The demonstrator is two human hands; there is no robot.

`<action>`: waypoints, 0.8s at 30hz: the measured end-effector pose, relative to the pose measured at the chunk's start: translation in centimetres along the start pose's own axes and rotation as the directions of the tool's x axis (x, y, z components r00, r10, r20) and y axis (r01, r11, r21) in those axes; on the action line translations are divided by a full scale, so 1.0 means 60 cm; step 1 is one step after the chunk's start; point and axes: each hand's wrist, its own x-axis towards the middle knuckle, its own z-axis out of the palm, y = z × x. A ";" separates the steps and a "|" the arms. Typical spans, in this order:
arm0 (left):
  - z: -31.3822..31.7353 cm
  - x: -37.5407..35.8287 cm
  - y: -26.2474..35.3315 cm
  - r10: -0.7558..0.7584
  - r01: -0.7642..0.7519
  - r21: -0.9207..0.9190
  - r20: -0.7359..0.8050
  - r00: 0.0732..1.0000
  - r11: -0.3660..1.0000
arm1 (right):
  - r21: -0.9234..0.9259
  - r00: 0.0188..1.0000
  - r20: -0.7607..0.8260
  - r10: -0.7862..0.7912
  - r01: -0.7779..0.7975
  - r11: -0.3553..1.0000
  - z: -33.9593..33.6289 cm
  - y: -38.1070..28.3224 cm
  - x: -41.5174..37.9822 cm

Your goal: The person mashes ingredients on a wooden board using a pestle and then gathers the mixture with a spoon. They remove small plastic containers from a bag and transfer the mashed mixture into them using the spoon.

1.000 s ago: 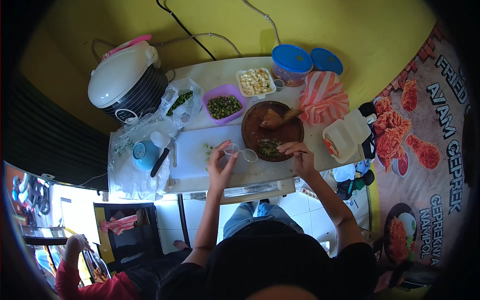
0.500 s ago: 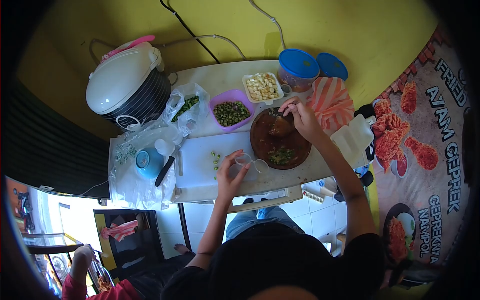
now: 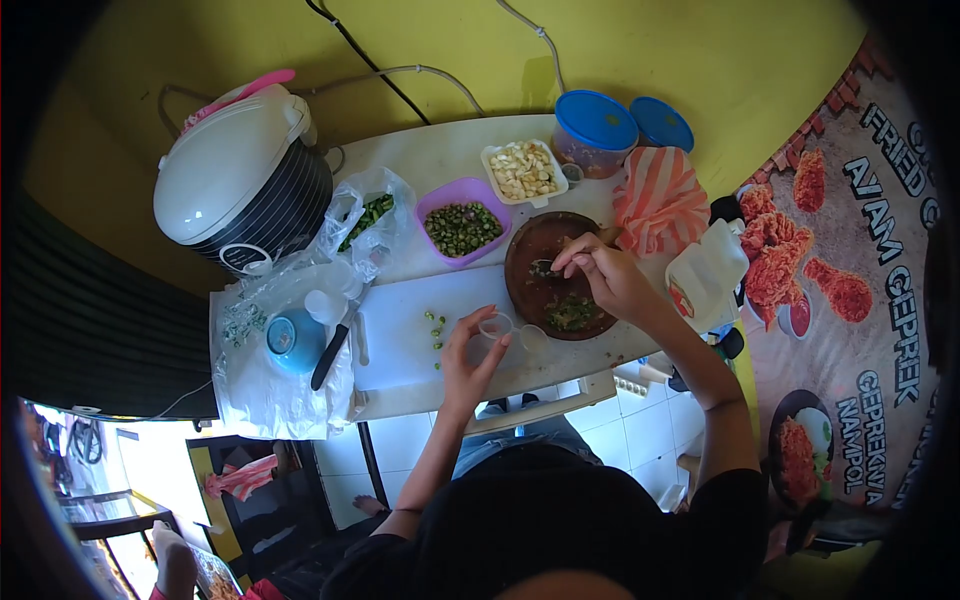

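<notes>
My left hand (image 3: 467,362) is closed on a small clear plastic cup (image 3: 495,326), whose round lid hangs open on the right. The cup is just left of a brown mortar (image 3: 517,295) with a chopped green mixture (image 3: 572,313) in its lower part. Above the mortar, my right hand (image 3: 603,280) pinches a spoon (image 3: 545,268), its bowl inside the mortar. A brown wooden piece, perhaps the pestle (image 3: 606,237), shows behind this hand. Cut green pieces (image 3: 437,325) lie on the white cutting board (image 3: 395,345) beside my left hand.
Behind stand a purple bowl (image 3: 427,232) of chopped greens, a white tub (image 3: 524,172) of pale pieces and blue-lidded containers (image 3: 597,120). A black-handled knife (image 3: 331,357), blue bowl (image 3: 293,340) and rice cooker (image 3: 235,170) are left. A striped cloth (image 3: 660,200) and foam box (image 3: 707,275) sit right.
My right hand has come down lower over the mortar, and the spoon's bowl now shows inside it. My left hand still holds the cup. The view has shifted slightly.
</notes>
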 end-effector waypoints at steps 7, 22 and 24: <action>-0.001 -0.001 -0.001 0.007 -0.007 -0.003 0.021 1.000 1.000 | -0.081 0.996 -0.068 -0.050 0.044 0.996 -0.004 0.029 0.031; -0.002 0.000 -0.002 0.007 -0.006 -0.045 0.016 1.000 0.999 | 0.033 0.954 -0.230 0.192 -0.189 0.981 0.022 0.012 0.051; -0.002 -0.001 -0.004 -0.014 0.015 -0.061 0.016 1.000 0.998 | -0.009 0.970 -0.205 0.131 -0.135 0.991 0.036 0.008 0.044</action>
